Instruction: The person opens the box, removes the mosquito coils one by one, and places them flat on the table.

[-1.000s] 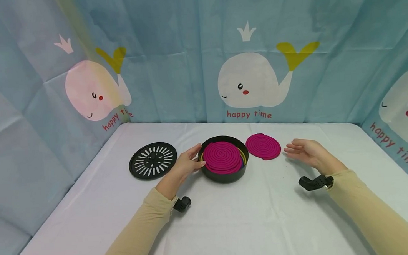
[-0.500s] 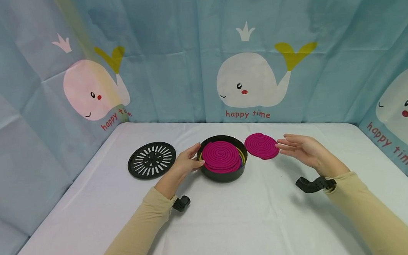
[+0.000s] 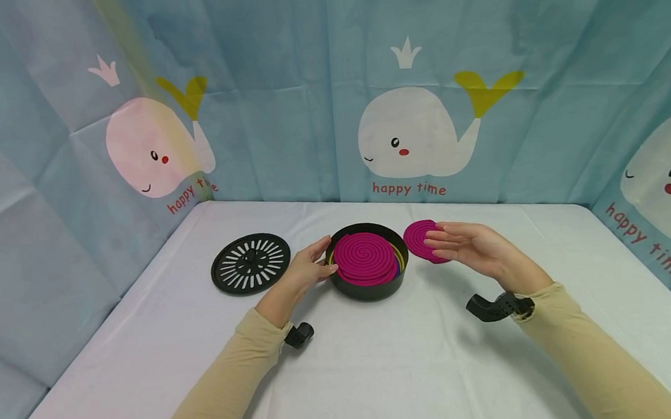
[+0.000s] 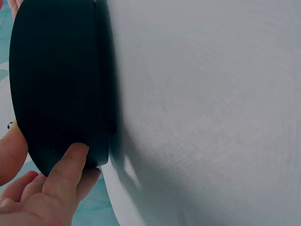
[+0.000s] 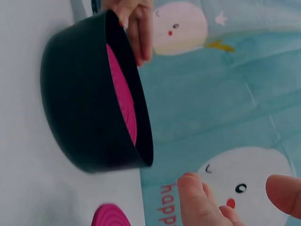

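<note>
A round black mosquito coil tin (image 3: 368, 291) stands mid-table, with a stack of magenta mosquito coils (image 3: 364, 257) inside. Something yellow and blue shows beneath them at the right. My left hand (image 3: 300, 272) holds the tin's left side, thumb at the rim; in the left wrist view its fingers (image 4: 63, 176) lie against the outer wall (image 4: 59, 89). Right of the tin, a loose magenta mosquito coil (image 3: 419, 238) lies on the cloth, partly hidden behind my right hand (image 3: 477, 249). That hand hovers with fingers extended, thumb apart in the right wrist view, holding nothing.
The black slotted lid (image 3: 251, 264) lies flat left of the tin, close to my left forearm. A white cloth covers the table (image 3: 389, 365). Blue curtains (image 3: 286, 142) printed with whales hang behind and at both sides.
My right hand has moved left from beside the loose coil until its fingers overlap the coil in view. The left hand and the tin stay where they were.
</note>
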A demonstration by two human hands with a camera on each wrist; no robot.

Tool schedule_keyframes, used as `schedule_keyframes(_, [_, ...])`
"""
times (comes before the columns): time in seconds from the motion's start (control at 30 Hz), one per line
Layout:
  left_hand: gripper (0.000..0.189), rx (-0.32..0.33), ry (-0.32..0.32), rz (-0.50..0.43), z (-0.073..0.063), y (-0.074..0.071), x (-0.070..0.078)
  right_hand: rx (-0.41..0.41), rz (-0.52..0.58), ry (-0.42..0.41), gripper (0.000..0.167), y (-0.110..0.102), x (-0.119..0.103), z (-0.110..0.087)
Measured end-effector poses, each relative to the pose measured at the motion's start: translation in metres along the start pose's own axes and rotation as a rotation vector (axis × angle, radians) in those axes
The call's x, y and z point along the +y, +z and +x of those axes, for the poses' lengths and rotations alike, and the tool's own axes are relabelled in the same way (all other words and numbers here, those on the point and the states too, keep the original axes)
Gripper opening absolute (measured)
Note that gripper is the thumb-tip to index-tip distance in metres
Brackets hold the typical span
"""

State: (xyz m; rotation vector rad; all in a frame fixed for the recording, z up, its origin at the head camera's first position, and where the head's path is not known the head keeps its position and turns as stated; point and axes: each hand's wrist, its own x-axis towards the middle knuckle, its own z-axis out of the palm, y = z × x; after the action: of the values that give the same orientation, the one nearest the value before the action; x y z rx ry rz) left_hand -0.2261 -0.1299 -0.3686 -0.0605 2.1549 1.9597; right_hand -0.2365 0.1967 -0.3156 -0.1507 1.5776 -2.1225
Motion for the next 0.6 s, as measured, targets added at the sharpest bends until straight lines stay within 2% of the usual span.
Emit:
schedule_keyframes(0.3, [0.073, -0.003, 0.000, -0.013, -0.001, -0.001, 0.000, -0.044, -0.047, 0.030, 0.058, 0.021, 0.005, 0.011])
schedule_keyframes(0.47, [0.073, -0.006, -0.002, -0.010, -0.001, -0.001, 0.001, -0.065, -0.017, 0.050, 0.026, 0.030, 0.006, 0.014])
schedule_keyframes(0.53, [0.073, -0.006, -0.001, -0.003, -0.001, -0.001, 0.001, -0.072, -0.005, 0.058, 0.026, 0.034, 0.007, 0.016])
schedule_keyframes(0.6, [0.073, -0.006, -0.001, -0.003, -0.001, 0.000, 0.002, -0.077, -0.002, 0.065, 0.036, 0.038, 0.008, 0.018])
